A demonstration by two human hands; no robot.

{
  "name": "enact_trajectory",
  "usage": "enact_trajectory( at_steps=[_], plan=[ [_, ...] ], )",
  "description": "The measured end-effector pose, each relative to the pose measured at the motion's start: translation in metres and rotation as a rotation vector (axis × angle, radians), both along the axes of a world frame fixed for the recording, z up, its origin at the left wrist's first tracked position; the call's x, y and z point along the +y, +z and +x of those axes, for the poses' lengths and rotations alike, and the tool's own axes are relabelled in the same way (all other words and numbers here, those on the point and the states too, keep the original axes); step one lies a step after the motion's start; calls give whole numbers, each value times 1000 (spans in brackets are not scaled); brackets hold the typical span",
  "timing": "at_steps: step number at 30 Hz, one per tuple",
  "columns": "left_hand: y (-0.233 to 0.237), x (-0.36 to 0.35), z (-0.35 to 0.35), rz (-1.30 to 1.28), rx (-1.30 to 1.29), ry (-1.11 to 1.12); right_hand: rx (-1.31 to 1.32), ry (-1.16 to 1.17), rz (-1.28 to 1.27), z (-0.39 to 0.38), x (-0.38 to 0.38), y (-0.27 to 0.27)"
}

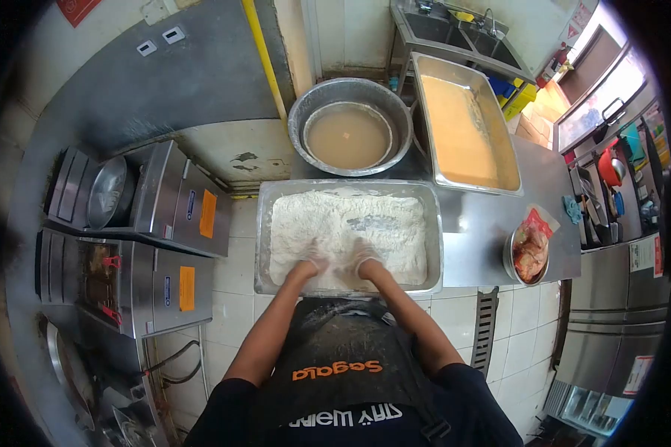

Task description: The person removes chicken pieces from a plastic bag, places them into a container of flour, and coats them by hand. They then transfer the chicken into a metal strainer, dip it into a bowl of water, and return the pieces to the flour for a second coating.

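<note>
A rectangular metal tray (263,238) of white flour (306,212) lies right in front of me. Both hands are down in the flour near the tray's front side, a short distance apart. My left hand (316,258) is left of the middle and my right hand (364,255) is just right of it. Flour coats them, and the fingers are blurred and partly buried, so whether they hold anything is hidden. Towards the back right of the tray, a bare grey patch of its bottom shows through the flour.
Behind the tray stands a round metal basin (300,112) of cloudy liquid. A deep steel pan (511,160) with tan liquid is at the back right. On the steel table (470,257), a bowl (510,261) holds raw meat. Fryers (173,257) line the left; a sink (455,33) stands behind.
</note>
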State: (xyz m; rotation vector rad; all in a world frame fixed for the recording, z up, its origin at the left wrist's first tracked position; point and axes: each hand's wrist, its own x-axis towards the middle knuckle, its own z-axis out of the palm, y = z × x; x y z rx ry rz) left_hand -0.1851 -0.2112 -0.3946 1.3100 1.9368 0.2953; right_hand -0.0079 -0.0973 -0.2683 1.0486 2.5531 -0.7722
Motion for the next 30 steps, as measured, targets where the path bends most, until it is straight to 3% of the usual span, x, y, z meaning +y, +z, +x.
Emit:
enact_trajectory(
  at_steps=[2,3,5,6,7,8,11,14,15,17,19,21,23,25,27,28,30],
  plan=[
    [83,5,44,367,-241,424,99,40,-61,-22,-5,-19],
    [67,11,37,372,-237,427,192,76,-126,-29,-8,-16],
    [39,34,14,125,-116,54,248,55,-113,-33,-3,-15],
    [65,31,14,127,-115,61,277,80,-147,-34,8,-26],
    [112,23,18,109,-88,257,304,107,-180,-33,17,-36],
    [141,22,19,89,-63,453,425,166,-1,-29,19,-41],
    [138,24,15,3,-61,597,248,294,71,-36,39,-59],
    [150,27,13,43,34,663,61,315,155,-36,36,20],
    [142,25,9,32,33,666,58,318,145,-34,37,12],
    [124,19,1,203,-24,695,464,46,-31,-21,47,-7],
    [119,14,-8,259,-136,670,454,149,55,-17,59,-12],
    [135,13,-10,182,-83,703,178,368,260,-8,60,24],
    [152,8,-9,148,-30,694,148,332,266,5,64,23],
    [159,-2,-11,115,23,685,279,240,291,28,76,3],
    [161,-20,-18,173,119,551,39,-16,175,59,81,21],
    [172,-28,-23,172,120,548,-47,-52,164,78,83,25],
    [200,-43,-27,-11,123,281,-135,-92,150,117,81,3]
  ],
)
